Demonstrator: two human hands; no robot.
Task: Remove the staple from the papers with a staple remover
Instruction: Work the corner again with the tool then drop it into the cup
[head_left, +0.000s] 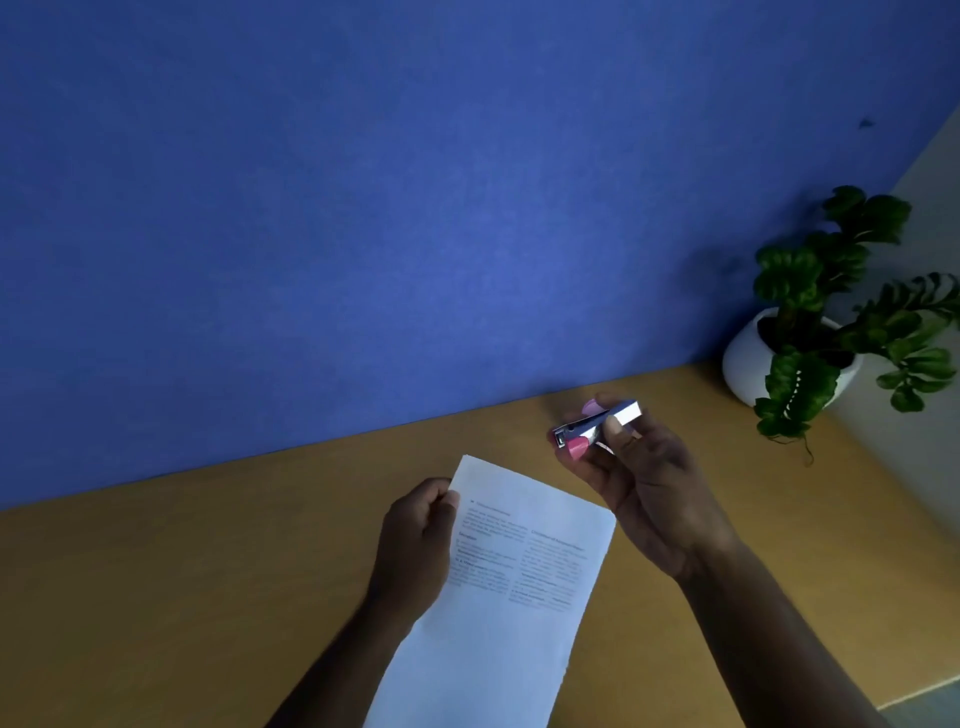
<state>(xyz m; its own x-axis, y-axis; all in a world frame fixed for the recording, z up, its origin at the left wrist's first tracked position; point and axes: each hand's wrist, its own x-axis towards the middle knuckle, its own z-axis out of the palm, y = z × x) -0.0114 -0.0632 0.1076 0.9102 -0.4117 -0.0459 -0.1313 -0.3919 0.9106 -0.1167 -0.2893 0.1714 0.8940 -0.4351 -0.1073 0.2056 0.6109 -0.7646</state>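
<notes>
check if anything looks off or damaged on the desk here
Nothing stands out. The papers look flat and untorn in the left hand, the right hand holds the staple remover above them, and the potted plant stands upright.

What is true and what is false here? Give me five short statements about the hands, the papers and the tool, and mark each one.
1. The right hand holds the staple remover above the desk. True.
2. The left hand lies flat on the desk, away from the papers. False: it grips the left edge of the papers near the top corner.
3. The staple remover's jaws are biting the papers. False: the tool is apart from them, past their top right.
4. A potted plant stands at the desk's far right. True.
5. The papers are blank. False: printed text shows on the top sheet.
</notes>
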